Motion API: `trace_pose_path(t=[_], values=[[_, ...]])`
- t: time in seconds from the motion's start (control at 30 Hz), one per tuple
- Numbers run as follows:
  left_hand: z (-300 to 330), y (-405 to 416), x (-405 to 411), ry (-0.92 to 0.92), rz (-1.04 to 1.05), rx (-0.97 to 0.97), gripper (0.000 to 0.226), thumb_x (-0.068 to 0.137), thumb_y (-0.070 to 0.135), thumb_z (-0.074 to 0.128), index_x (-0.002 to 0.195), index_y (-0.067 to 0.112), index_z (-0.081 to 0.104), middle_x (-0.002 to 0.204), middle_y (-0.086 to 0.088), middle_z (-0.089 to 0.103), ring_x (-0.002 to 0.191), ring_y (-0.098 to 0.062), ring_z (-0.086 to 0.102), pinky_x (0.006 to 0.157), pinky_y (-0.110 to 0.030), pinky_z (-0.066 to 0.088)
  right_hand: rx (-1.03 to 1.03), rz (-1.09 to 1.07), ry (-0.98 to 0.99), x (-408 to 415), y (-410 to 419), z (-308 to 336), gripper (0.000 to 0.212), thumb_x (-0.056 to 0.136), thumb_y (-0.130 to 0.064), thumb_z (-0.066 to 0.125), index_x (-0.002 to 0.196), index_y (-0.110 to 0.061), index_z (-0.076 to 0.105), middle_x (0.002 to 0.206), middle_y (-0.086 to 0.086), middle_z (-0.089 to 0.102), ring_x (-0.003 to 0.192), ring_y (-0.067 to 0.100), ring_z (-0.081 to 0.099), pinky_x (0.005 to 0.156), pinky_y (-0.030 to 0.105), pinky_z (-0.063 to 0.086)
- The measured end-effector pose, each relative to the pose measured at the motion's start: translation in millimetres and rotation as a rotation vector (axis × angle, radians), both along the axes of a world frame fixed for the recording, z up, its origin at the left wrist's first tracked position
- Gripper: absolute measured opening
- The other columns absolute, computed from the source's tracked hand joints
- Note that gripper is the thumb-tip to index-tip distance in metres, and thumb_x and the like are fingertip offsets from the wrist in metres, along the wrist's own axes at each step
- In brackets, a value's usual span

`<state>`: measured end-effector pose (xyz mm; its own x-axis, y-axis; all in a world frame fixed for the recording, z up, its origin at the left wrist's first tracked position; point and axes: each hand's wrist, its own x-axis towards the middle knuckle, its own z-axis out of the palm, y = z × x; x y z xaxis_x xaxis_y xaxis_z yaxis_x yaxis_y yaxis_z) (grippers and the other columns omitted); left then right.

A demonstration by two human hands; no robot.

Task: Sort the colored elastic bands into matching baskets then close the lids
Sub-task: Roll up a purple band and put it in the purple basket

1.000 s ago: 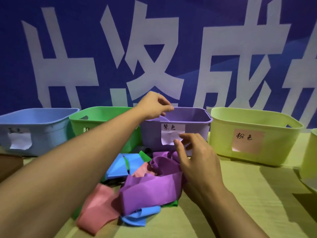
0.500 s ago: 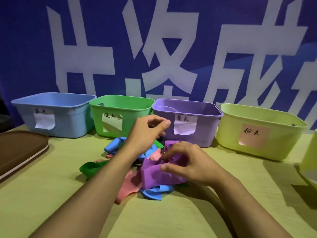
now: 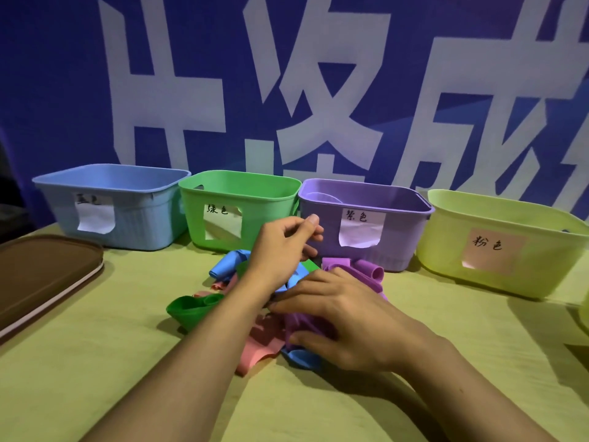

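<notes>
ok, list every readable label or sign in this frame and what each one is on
"绿色": paper label on the green basket.
"紫色": paper label on the purple basket.
"粉色": pink label on the yellow-green basket.
Blue basket: label handwriting partly hidden by the curling paper, not readable for sure.
Blue banner behind: large white characters, cropped; the right one looks like "成", the rest cannot be read whole.

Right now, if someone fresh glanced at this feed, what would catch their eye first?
Probably the tangle of coloured bands in the middle of the table, with the right hand gripping the purple band and the left hand raised just behind it. Next, the row of four open, labelled baskets at the back, and the brown lid lying at far left.
</notes>
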<state>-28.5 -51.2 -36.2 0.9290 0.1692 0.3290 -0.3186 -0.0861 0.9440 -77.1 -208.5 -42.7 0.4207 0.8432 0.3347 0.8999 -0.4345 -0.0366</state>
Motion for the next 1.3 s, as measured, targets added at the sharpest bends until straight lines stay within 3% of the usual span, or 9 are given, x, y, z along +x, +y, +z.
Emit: trace_pose_path(t=[0.17, 0.23, 0.47, 0.63, 0.7, 0.8, 0.93, 1.1, 1.3], values=[[3.3, 4.8, -1.2, 0.036, -0.007, -0.071, 0.031, 0.105, 0.032, 0.057, 0.088, 0.012, 0.074, 0.077, 0.002, 0.074, 0.061, -0.014, 0.062, 0.058, -0.021, 0.048, 0.016, -0.013, -0.01, 5.1, -1.1, -1.7, 0.039, 0.099, -0.043, 0.061, 0.138, -0.038, 0.061, 0.123, -0.017, 0.056, 0.111, 0.006, 0.047, 0.097, 0.026, 0.041], [2.1, 3.9, 0.4, 0.024, 0.0, -0.052, 0.032, 0.105, 0.033, 0.056, 0.087, 0.012, 0.073, 0.076, 0.002, 0.073, 0.059, -0.014, 0.061, 0.058, -0.021, 0.048, 0.092, -0.02, -0.025, 11.8, -3.6, -5.3, 0.029, 0.098, -0.044, 0.062, 0.123, -0.032, 0.07, 0.111, -0.012, 0.059, 0.101, 0.012, 0.051, 0.089, 0.033, 0.047], [4.6, -0.5, -5.5, -0.02, -0.018, -0.097, 0.043, 0.105, 0.041, 0.051, 0.088, 0.009, 0.075, 0.08, -0.005, 0.074, 0.063, -0.016, 0.064, 0.06, -0.021, 0.052, 0.701, -0.194, 0.041, 28.0, -16.6, -9.7, 0.011, 0.093, -0.031, 0.072, 0.088, -0.021, 0.073, 0.088, -0.008, 0.066, 0.084, 0.012, 0.064, 0.076, 0.035, 0.053], [28.3, -10.4, -20.0, -0.018, -0.266, -0.09, 0.04, 0.101, 0.047, 0.05, 0.106, 0.013, 0.07, 0.094, -0.003, 0.075, 0.084, -0.015, 0.071, 0.079, -0.028, 0.058, 0.941, -0.392, 0.152, 41.2, -28.0, 37.6, 0.009, 0.094, -0.023, 0.075, 0.09, -0.014, 0.075, 0.081, -0.003, 0.074, 0.075, 0.008, 0.068, 0.071, 0.026, 0.055], [37.8, -19.6, -23.9, -0.02, -0.386, -0.067, 0.035, 0.095, 0.045, 0.065, 0.113, 0.015, 0.066, 0.103, -0.001, 0.074, 0.095, -0.015, 0.072, 0.088, -0.03, 0.059, 0.976, -0.422, 0.127, 41.0, -30.9, 63.9, 0.015, 0.095, -0.028, 0.073, 0.095, -0.013, 0.076, 0.083, -0.002, 0.075, 0.077, 0.01, 0.07, 0.073, 0.03, 0.057], [50.4, -32.0, -25.4, -0.097, -0.325, 0.072, 0.031, 0.09, 0.025, 0.078, 0.118, 0.019, 0.065, 0.115, -0.003, 0.076, 0.11, -0.017, 0.071, 0.099, -0.034, 0.055, 0.945, -0.456, 0.057, 32.5, -27.8, 98.0, 0.019, 0.097, -0.034, 0.07, 0.099, -0.016, 0.075, 0.087, -0.005, 0.074, 0.081, 0.008, 0.07, 0.075, 0.028, 0.058], [79.1, -34.7, -38.8, -0.161, -0.246, 0.081, 0.021, 0.09, 0.006, 0.075, 0.107, 0.015, 0.067, 0.109, -0.006, 0.076, 0.101, -0.014, 0.071, 0.095, -0.029, 0.056, 0.958, -0.437, -0.012, 14.3, -19.6, 133.8, 0.017, 0.097, -0.038, 0.069, 0.099, -0.021, 0.072, 0.087, -0.009, 0.071, 0.083, 0.007, 0.069, 0.076, 0.027, 0.058], [105.5, -29.4, -67.1, -0.158, -0.27, 0.078, 0.022, 0.088, 0.016, 0.079, 0.106, 0.017, 0.068, 0.105, -0.001, 0.077, 0.101, -0.016, 0.072, 0.083, -0.027, 0.057, 1.064, -0.409, 0.024, -11.6, -18.0, 165.4, 0.02, 0.099, -0.037, 0.067, 0.101, -0.017, 0.07, 0.083, -0.015, 0.066, 0.081, 0.004, 0.066, 0.072, 0.027, 0.057], [115.6, -27.8, -105.5, -0.084, -0.439, -0.166, 0.042, 0.076, 0.018, 0.079, 0.113, 0.006, 0.065, 0.112, -0.019, 0.074, 0.103, -0.028, 0.072, 0.088, -0.039, 0.06, 1.136, -0.373, 0.064, -37.5, -14.5, 173.0, 0.015, 0.101, -0.035, 0.065, 0.098, -0.02, 0.067, 0.084, -0.015, 0.066, 0.079, 0.001, 0.064, 0.07, 0.019, 0.053]])
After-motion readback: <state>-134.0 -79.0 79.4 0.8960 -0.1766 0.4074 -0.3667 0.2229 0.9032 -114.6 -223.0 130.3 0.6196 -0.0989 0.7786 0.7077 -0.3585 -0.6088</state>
